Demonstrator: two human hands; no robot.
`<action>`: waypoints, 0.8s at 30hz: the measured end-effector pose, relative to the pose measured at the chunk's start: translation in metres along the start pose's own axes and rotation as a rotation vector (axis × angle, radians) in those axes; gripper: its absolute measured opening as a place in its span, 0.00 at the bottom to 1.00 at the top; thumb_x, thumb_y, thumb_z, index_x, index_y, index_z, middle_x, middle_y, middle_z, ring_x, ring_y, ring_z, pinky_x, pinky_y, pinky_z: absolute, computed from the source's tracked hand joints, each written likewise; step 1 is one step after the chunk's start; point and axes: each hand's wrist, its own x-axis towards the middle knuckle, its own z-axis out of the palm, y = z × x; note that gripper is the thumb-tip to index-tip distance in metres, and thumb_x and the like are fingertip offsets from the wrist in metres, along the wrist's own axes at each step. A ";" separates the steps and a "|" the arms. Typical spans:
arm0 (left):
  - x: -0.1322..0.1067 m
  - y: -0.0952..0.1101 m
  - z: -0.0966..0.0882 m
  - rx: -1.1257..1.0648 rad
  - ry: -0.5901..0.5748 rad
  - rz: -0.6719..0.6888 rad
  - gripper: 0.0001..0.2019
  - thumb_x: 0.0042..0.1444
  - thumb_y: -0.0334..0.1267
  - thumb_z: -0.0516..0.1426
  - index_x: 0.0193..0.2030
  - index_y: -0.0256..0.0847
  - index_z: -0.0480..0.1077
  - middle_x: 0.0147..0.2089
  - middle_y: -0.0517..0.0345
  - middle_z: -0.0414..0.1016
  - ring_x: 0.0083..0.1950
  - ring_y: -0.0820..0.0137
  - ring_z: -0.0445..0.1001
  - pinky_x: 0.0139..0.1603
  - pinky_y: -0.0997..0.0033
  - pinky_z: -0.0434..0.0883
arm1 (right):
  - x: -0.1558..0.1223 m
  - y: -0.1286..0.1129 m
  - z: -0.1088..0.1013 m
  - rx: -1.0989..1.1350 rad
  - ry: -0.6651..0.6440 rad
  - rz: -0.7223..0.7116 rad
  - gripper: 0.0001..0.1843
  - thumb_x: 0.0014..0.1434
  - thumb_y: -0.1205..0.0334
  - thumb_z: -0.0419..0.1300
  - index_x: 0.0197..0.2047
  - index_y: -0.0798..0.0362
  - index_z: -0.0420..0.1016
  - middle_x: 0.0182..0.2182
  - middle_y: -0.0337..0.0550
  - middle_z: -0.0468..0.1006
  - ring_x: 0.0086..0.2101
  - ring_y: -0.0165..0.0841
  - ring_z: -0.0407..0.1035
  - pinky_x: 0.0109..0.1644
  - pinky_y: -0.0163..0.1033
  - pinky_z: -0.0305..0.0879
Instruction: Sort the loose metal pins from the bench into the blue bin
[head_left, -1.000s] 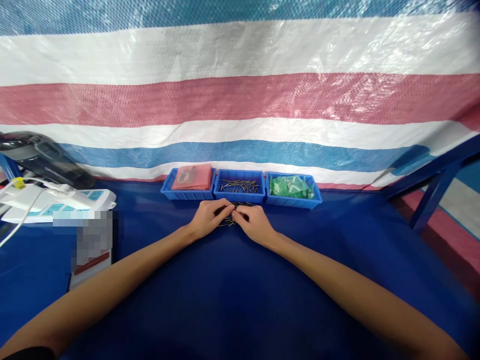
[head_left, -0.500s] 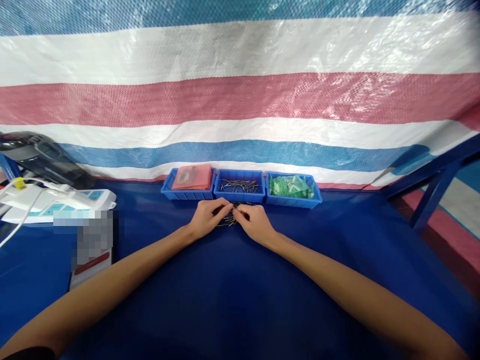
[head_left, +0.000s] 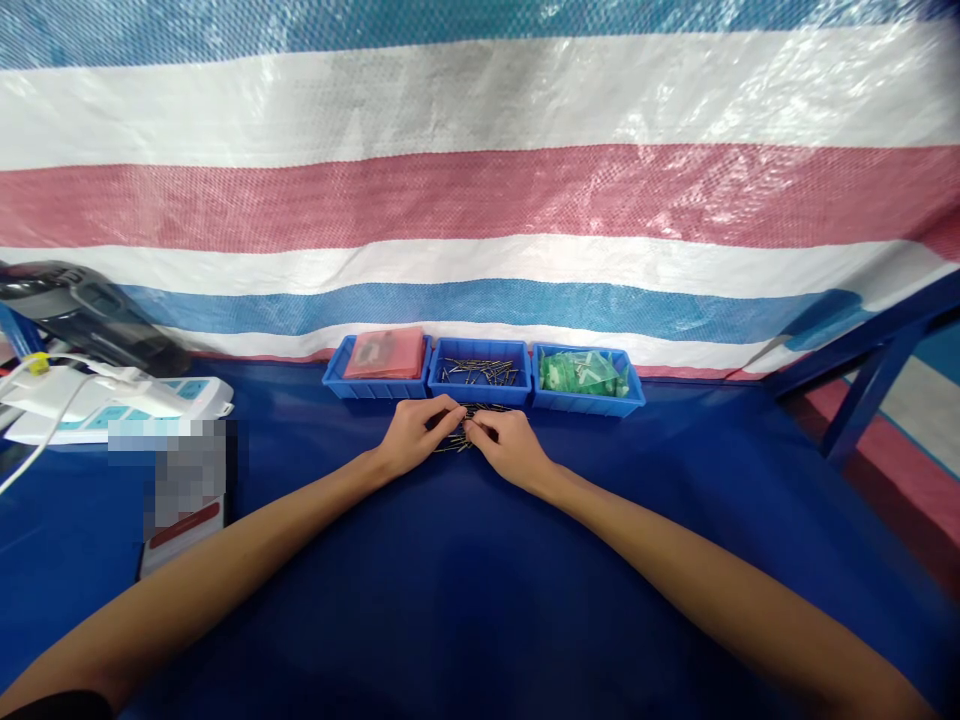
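Both my hands meet over a small pile of thin, dark and brassy metal pieces (head_left: pixel 454 442), like screws or drill bits, lying on the blue tabletop. My left hand (head_left: pixel 412 433) is closed, thumb and index finger pinched at the pile's left side. From the right, my right hand (head_left: pixel 510 445) pinches too, its fingertips close to the left ones. What sits between the fingertips is too small to make out. Just behind the hands stands a blue bin (head_left: pixel 478 395) holding more of these thin metal pieces (head_left: pixel 480 372).
A blue bin (head_left: pixel 375 388) with red plastic sheets or bags (head_left: pixel 386 354) stands left, another (head_left: pixel 589 403) with green bags (head_left: pixel 581 372) right. Farther left are a power strip (head_left: pixel 202 398) with cables, a dark bottle (head_left: pixel 112 315) and a partly blurred box (head_left: pixel 184 540). A striped tarp (head_left: pixel 480 200) hangs behind.
Almost nothing differs. The right fingertips have shifted very slightly left, while both hands stay pinched over the pile.
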 end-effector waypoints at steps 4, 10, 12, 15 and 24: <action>0.000 0.000 0.000 0.008 -0.003 -0.005 0.15 0.63 0.41 0.51 0.29 0.35 0.71 0.24 0.62 0.71 0.24 0.79 0.65 0.27 0.80 0.61 | 0.001 -0.001 0.000 -0.005 -0.009 0.000 0.19 0.61 0.63 0.51 0.19 0.53 0.55 0.16 0.32 0.57 0.20 0.24 0.52 0.27 0.34 0.45; 0.000 0.000 0.000 0.028 -0.008 -0.008 0.16 0.63 0.41 0.51 0.29 0.35 0.71 0.22 0.63 0.70 0.23 0.79 0.64 0.25 0.80 0.60 | 0.001 0.001 0.000 -0.021 -0.003 -0.019 0.19 0.61 0.63 0.51 0.19 0.53 0.55 0.16 0.32 0.57 0.19 0.24 0.52 0.27 0.34 0.45; 0.000 0.000 0.000 0.036 -0.013 -0.006 0.16 0.63 0.41 0.51 0.29 0.35 0.71 0.22 0.63 0.69 0.23 0.79 0.64 0.26 0.80 0.60 | 0.000 0.002 0.001 -0.030 -0.005 -0.020 0.18 0.61 0.63 0.51 0.19 0.53 0.56 0.16 0.32 0.57 0.19 0.24 0.52 0.27 0.34 0.45; 0.001 -0.001 0.001 0.044 -0.030 0.000 0.15 0.63 0.41 0.51 0.29 0.35 0.71 0.24 0.63 0.70 0.24 0.79 0.65 0.28 0.80 0.61 | 0.000 0.002 0.002 -0.041 -0.008 -0.016 0.18 0.61 0.63 0.51 0.19 0.53 0.56 0.16 0.32 0.57 0.20 0.24 0.52 0.27 0.34 0.45; 0.004 -0.001 0.002 0.036 -0.094 0.009 0.14 0.63 0.40 0.50 0.31 0.35 0.71 0.25 0.63 0.70 0.24 0.79 0.64 0.28 0.80 0.60 | 0.000 0.002 0.000 -0.020 -0.017 -0.020 0.18 0.60 0.64 0.51 0.19 0.54 0.56 0.16 0.32 0.57 0.19 0.24 0.52 0.27 0.34 0.46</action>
